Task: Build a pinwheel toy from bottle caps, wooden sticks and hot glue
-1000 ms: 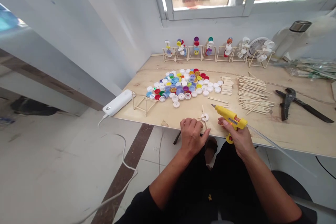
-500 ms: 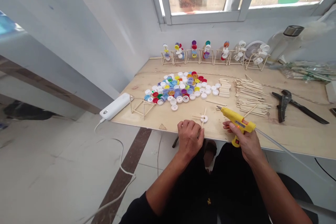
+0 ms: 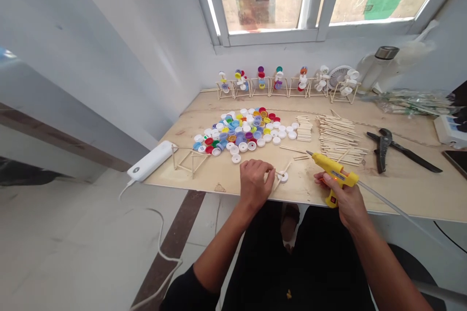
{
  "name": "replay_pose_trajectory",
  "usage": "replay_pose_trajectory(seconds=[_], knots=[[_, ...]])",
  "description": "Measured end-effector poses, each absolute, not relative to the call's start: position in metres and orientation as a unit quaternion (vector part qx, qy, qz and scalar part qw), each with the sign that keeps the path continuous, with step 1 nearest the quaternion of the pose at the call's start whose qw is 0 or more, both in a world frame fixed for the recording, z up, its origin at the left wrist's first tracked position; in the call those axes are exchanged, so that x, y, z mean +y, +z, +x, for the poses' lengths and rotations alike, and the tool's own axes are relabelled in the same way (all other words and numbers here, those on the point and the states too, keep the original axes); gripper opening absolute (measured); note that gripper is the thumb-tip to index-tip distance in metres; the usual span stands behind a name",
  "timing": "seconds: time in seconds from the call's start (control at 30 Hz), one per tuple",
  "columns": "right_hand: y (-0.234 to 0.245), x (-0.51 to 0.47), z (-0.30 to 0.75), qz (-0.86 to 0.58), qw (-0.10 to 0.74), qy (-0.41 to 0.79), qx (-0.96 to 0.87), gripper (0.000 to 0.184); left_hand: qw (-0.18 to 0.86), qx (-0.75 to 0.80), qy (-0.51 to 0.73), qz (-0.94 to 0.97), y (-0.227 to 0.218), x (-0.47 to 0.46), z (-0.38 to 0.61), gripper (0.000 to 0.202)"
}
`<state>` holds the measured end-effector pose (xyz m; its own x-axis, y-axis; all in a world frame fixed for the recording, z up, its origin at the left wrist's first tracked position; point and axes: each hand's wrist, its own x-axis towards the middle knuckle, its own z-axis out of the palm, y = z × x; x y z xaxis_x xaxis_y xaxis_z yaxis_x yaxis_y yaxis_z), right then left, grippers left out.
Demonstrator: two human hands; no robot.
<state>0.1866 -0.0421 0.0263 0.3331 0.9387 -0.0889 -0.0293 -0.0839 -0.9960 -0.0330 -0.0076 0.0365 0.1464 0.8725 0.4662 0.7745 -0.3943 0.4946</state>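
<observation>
My left hand (image 3: pixel 256 182) is closed in a pinch on the end of a thin wooden stick (image 3: pixel 278 173). The other end of that stick meets a white bottle cap (image 3: pixel 283 177) lying near the table's front edge. A second stick (image 3: pixel 287 167) crosses the cap at a slant. My right hand (image 3: pixel 345 199) is wrapped round the handle of a yellow glue gun (image 3: pixel 333 169), whose nozzle points left, up and to the right of the cap. A white cord runs off the back of the gun.
A heap of coloured bottle caps (image 3: pixel 239 131) and piles of sticks (image 3: pixel 339 138) lie beyond my hands. Black pliers (image 3: pixel 384 150) are at right. A stick frame (image 3: pixel 191 161) stands beside a white power strip (image 3: pixel 151 161). Cap-wheel models (image 3: pixel 279 80) line the wall, near a bottle (image 3: pixel 381 70).
My left hand has shifted from the slanted stick to the one jutting left from the cap. My right hand keeps the glue gun in nearly the same place. The view has tilted slightly.
</observation>
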Motion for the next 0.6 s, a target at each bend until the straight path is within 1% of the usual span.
replay_pose_trajectory(seconds=[0.13,0.3,0.47,0.6], knots=[[0.022,-0.043,0.189,-0.576,0.572,0.446,-0.377,0.028,0.1,0.517,0.303,0.794,0.05,0.021,-0.023,0.014],[0.017,-0.043,0.193,-0.551,0.59,0.449,-0.383,0.027,0.14,0.474,0.184,0.85,0.058,0.05,0.005,0.016],[0.011,-0.044,0.195,-0.542,0.599,0.443,-0.389,0.028,0.133,0.481,0.072,0.864,0.055,0.07,0.031,0.019],[0.011,-0.046,0.195,-0.536,0.612,0.435,-0.387,0.027,0.13,0.487,0.036,0.863,0.052,0.08,0.043,0.018]])
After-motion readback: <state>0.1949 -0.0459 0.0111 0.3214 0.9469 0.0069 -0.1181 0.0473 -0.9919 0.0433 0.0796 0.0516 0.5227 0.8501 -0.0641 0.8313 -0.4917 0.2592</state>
